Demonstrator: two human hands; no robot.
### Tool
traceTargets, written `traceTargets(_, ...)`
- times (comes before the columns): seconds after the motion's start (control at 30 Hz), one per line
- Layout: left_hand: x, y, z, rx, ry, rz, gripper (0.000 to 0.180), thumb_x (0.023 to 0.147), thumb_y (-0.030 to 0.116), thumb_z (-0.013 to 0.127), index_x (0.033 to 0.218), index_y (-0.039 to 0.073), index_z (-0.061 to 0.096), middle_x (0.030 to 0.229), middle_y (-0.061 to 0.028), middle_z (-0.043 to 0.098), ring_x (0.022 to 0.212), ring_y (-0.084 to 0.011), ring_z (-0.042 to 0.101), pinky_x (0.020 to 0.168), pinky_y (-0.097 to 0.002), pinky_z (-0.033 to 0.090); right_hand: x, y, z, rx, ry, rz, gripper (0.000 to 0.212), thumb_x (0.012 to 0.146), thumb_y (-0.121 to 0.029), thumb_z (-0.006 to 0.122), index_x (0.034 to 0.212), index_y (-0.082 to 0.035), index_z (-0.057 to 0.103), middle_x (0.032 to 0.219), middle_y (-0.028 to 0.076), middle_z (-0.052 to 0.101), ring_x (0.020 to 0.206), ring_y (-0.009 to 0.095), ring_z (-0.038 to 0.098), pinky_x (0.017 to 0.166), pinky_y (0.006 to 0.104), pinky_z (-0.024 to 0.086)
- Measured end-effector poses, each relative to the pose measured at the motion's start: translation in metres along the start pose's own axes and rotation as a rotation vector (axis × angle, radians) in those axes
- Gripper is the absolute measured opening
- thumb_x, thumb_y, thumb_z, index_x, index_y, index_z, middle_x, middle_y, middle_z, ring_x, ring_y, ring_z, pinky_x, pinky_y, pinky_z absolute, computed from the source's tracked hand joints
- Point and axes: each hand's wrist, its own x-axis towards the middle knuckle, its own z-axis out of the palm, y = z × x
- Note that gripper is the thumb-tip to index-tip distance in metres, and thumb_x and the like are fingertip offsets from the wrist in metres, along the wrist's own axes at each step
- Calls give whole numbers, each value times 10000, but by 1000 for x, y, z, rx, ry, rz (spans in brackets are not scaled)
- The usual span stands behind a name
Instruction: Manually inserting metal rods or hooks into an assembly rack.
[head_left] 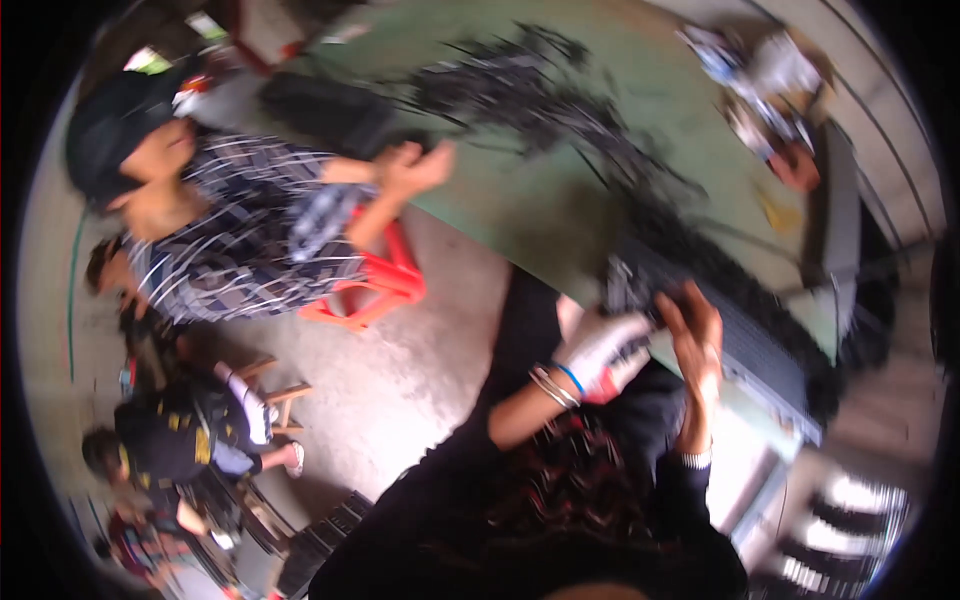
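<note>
My left hand [603,350] wears a white glove and has a blue band and pale bracelets at the wrist. Its fingers are closed round a bundle of dark grey and black pieces [628,285], too blurred to name exactly. Close beside it on the right, my bare right hand [697,345] bends its thumb and fingers toward the same spot. They seem to pinch something dark at the bundle's edge, smeared by motion. Both hands are over the near edge of the green table [500,195], above my lap.
Thin black strips [520,90] lie heaped across the table. A long dark ridged tray [765,365] lies right of my hands, with clear plastic bags [785,65] far right. Across the left side, a person in a patterned shirt [250,220] sits near a red stool [385,280]; others sit behind.
</note>
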Motion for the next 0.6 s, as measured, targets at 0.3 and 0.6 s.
traceTargets(0.3,19,-14,9,12,34,-127,160,809,76,691,922,-36,670,798,-75,692,639,-137,652,583,-262,521,-4,5,-17,98,6,16,149,924,-45,582,1027,61,602,775,77,643,677,112,616,641,252,504)
traceTargets(0.6,20,-43,16,84,-35,-59,138,801,88,682,862,-32,648,721,-70,672,584,-138,634,529,-251,491,-8,24,-38,60,28,19,161,940,-75,581,1030,54,617,759,52,628,671,92,589,645,239,496)
